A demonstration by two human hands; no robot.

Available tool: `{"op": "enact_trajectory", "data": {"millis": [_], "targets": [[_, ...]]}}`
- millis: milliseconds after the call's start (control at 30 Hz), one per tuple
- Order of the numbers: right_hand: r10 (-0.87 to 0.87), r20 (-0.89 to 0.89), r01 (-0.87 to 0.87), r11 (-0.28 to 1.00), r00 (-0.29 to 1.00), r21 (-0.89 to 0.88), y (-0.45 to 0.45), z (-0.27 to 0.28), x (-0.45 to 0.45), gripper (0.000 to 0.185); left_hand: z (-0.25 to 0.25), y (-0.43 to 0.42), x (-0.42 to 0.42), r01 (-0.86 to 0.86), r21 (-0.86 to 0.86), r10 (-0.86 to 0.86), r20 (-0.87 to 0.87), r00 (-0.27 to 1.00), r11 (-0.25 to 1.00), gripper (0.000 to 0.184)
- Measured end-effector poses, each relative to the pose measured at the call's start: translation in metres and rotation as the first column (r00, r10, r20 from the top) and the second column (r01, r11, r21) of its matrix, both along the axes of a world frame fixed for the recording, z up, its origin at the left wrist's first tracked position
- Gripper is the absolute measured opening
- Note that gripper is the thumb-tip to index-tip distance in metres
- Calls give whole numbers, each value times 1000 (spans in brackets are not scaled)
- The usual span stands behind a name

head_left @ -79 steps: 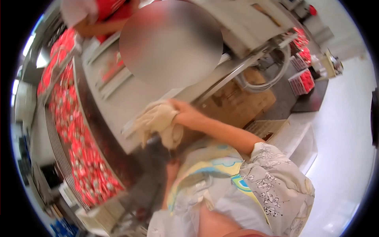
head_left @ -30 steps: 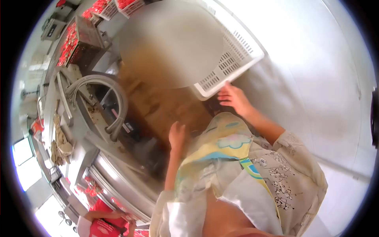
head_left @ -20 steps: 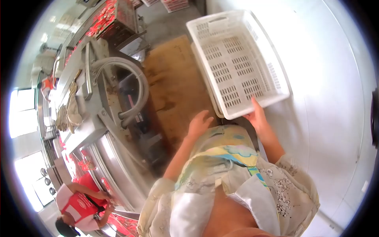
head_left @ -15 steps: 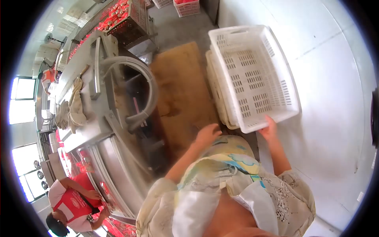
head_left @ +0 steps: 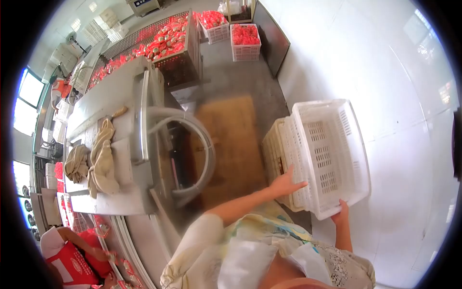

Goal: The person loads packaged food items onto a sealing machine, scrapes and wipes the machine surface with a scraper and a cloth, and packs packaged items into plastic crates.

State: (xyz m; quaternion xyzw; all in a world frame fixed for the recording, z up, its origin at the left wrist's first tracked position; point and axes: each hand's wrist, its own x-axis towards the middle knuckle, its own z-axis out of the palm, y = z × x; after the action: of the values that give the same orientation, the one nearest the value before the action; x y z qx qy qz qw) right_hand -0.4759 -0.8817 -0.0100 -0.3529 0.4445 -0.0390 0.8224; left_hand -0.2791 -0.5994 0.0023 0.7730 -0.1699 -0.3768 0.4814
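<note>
R hand (head_left: 341, 215) gripping white crate (head_left: 333, 156) by rim, L hand (head_left: 285, 184) alongside, fingers spread

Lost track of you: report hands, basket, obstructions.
Right hand on near rim of white basket. Left hand open at its side. Cream basket close by, partly hidden.

Nothing legible: only tiny white print (head_left: 83, 266) on a red apron (head_left: 72, 254).
</note>
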Motion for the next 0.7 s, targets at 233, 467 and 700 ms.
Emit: {"op": "enact_trajectory", "data": {"millis": [233, 467, 700], "targets": [[-80, -20, 80, 997, 997, 4, -9, -11, -1, 50, -47, -93, 91, -253, 13, 240, -366, 899, 967, 126], [-168, -125, 156, 982, 978, -103, -53, -65, -59, 33, -27, -97, 148, -192, -147, 53, -646, 761, 970, 74], [-274, -315, 157, 924, 909, -349, 46, 143, 116, 33, 69, -41, 254, -167, -389, -189, -724, 664, 906, 52]]}}
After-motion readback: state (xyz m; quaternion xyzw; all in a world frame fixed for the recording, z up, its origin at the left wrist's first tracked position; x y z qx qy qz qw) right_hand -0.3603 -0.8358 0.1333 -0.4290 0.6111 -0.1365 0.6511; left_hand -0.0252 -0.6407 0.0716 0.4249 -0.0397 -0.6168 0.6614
